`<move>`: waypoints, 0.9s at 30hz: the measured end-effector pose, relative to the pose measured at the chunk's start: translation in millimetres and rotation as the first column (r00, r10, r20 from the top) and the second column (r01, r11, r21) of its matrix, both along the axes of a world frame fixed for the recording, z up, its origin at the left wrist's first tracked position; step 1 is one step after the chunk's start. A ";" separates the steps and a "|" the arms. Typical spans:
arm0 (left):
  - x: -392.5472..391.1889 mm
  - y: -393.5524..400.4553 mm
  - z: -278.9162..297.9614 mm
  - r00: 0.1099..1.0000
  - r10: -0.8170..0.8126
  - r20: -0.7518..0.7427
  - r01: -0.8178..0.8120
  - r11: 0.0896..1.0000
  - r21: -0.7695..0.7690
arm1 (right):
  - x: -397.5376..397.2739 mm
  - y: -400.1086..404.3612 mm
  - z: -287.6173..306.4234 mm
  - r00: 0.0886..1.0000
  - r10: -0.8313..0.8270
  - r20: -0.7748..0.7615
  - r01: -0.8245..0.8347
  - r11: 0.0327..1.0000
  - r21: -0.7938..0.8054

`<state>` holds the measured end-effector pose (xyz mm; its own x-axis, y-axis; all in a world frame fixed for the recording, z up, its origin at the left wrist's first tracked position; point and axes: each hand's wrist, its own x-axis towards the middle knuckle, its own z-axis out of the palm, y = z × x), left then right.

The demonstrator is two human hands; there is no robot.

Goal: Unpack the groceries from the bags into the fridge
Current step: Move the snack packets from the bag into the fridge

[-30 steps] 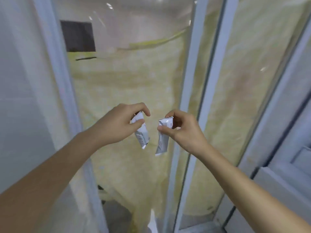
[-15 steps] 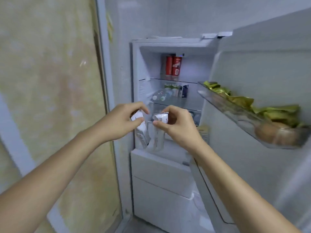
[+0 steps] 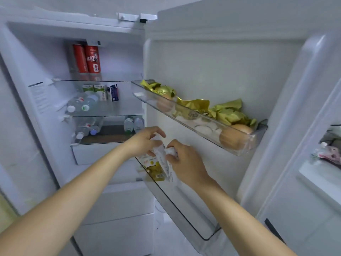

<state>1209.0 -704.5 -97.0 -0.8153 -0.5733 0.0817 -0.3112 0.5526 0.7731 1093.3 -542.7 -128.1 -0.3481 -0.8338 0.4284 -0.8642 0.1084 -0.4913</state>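
Both my arms reach forward to the fridge door (image 3: 212, 74). My left hand (image 3: 143, 140) and right hand (image 3: 186, 161) each pinch a white packet (image 3: 162, 157) with curled fingers, just above the lower door bin (image 3: 184, 206).

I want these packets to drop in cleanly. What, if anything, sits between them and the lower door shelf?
Nothing visible. Both hands, left hand and right hand, hold the white packets right above the lower door shelf; a yellow packet fills its near end, the rest looks free.
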 end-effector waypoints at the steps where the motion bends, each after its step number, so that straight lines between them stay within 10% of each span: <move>1: -5.2 -7.7 -12.3 1.000 -0.001 0.030 0.000 0.999 0.044 | -1.4 -7.4 -6.3 1.000 -0.022 0.008 0.022 0.999 0.024; 5: -19.2 -27.0 -49.6 0.993 0.008 0.118 -0.013 0.999 0.049 | -3.3 -42.9 -30.0 0.997 -0.064 0.034 0.058 0.988 0.142; 8: -20.9 -40.1 -65.5 0.980 0.042 0.195 0.014 0.960 -0.280 | -2.7 -68.0 -46.4 0.995 -0.092 0.046 0.082 0.978 0.191; 13: -4.5 -52.6 -77.8 0.967 0.223 0.123 -0.027 0.568 -0.823 | 2.8 -89.8 -61.4 0.987 -0.046 -0.151 0.065 0.990 0.124; 27: 219.1 11.9 -23.5 0.709 0.704 -0.050 -0.428 0.372 -0.824 | 114.4 -108.7 10.7 0.882 0.347 -0.319 -0.370 0.929 -0.012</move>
